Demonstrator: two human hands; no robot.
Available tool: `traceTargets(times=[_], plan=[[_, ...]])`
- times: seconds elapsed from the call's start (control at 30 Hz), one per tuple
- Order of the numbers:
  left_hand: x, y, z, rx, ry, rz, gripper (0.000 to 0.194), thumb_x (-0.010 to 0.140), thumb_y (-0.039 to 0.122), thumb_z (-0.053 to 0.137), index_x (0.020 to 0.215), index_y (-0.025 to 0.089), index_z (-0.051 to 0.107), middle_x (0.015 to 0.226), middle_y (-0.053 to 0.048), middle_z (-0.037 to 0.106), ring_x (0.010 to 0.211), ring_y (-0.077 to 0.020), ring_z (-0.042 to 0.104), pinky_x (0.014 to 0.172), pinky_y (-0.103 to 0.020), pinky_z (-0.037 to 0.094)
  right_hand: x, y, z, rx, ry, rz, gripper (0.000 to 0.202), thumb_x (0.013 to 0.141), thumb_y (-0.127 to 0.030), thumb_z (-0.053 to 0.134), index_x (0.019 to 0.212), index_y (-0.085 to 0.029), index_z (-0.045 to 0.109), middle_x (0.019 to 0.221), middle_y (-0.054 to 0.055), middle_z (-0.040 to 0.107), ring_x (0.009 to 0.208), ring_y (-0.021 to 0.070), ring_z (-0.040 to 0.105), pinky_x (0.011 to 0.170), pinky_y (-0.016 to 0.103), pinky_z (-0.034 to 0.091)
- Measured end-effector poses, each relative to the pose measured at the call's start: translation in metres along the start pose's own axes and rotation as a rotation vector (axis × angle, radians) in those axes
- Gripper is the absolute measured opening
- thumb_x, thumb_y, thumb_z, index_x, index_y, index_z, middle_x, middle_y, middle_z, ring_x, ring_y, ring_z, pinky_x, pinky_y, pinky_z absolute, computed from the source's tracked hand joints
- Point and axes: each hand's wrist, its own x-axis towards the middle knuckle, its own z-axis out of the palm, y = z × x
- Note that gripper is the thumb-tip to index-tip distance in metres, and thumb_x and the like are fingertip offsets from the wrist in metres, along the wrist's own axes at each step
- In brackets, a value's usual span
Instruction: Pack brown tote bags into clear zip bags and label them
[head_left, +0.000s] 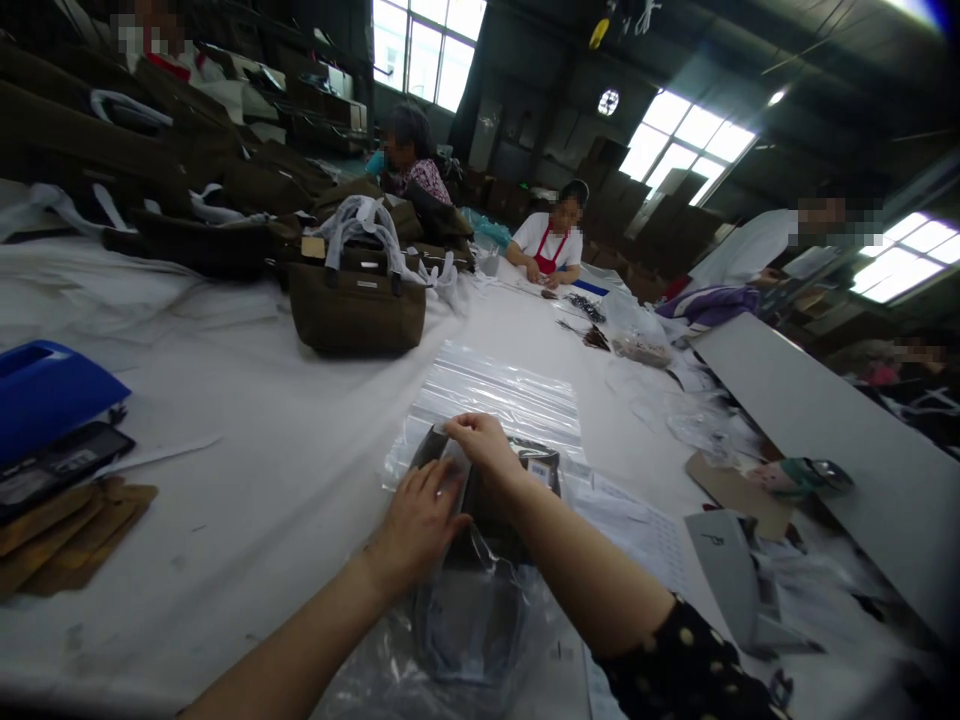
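A dark item in a clear plastic bag (471, 610) lies on the white table in front of me. My left hand (420, 515) rests on the left side of its upper end, fingers spread over the plastic. Beside it, my right hand (484, 450) pinches the bag's edge near the top left corner. A small white label (538, 470) shows at the item's right. Under and beyond the item lie flat clear plastic bags (502, 395). What my right palm covers is hidden.
A brown handbag (358, 308) stands ahead, before a pile of similar bags (225, 190). Left are a blue object (56, 395) and brown tags (75, 530). At right are printed sheets (637, 530), a grey device (724, 570) and a bottle (802, 477). People work beyond.
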Motion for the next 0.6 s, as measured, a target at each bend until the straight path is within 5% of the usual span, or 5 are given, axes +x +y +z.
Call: traceTargets(times=[0.1, 0.23, 0.43, 0.6], plan=[[-0.005, 0.008, 0.009, 0.089, 0.004, -0.031, 0.053, 0.079, 0.033, 0.059, 0.126, 0.014, 0.047, 0.132, -0.018, 0.047, 0.122, -0.0336, 0.04, 0.102, -0.053, 0.03, 0.013, 0.001, 0.02, -0.248, 0.071, 0.048, 0.018, 0.069, -0.036, 0.059, 0.066, -0.021, 0.07, 0.082, 0.002, 0.065, 0.091, 0.0211, 0.055, 0.079, 0.029, 0.042], [-0.008, 0.011, 0.011, 0.081, 0.014, -0.048, 0.055, 0.078, 0.038, 0.059, 0.126, 0.014, 0.047, 0.133, -0.017, 0.045, 0.124, -0.0336, 0.037, 0.104, -0.053, 0.025, 0.016, 0.006, 0.032, -0.431, 0.116, 0.095, 0.019, 0.07, -0.037, 0.058, 0.072, -0.026, 0.073, 0.111, 0.002, 0.061, 0.112, 0.028, 0.046, 0.09, 0.037, 0.037], [-0.01, 0.009, 0.009, 0.056, 0.027, -0.066, 0.055, 0.079, 0.04, 0.056, 0.127, 0.016, 0.046, 0.134, -0.015, 0.045, 0.124, -0.0322, 0.037, 0.105, -0.053, 0.022, 0.02, 0.01, 0.034, -0.503, 0.138, 0.115, 0.022, 0.072, -0.036, 0.054, 0.069, -0.024, 0.072, 0.093, 0.004, 0.066, 0.095, 0.0275, 0.055, 0.083, 0.038, 0.041], [-0.008, 0.01, 0.014, 0.026, 0.029, -0.082, 0.053, 0.078, 0.038, 0.058, 0.124, 0.014, 0.048, 0.132, -0.016, 0.046, 0.124, -0.0327, 0.037, 0.106, -0.055, 0.02, 0.022, 0.019, 0.043, -0.564, 0.224, 0.136, 0.023, 0.075, -0.034, 0.052, 0.078, -0.019, 0.069, 0.101, 0.011, 0.063, 0.102, 0.0312, 0.051, 0.086, 0.042, 0.037]])
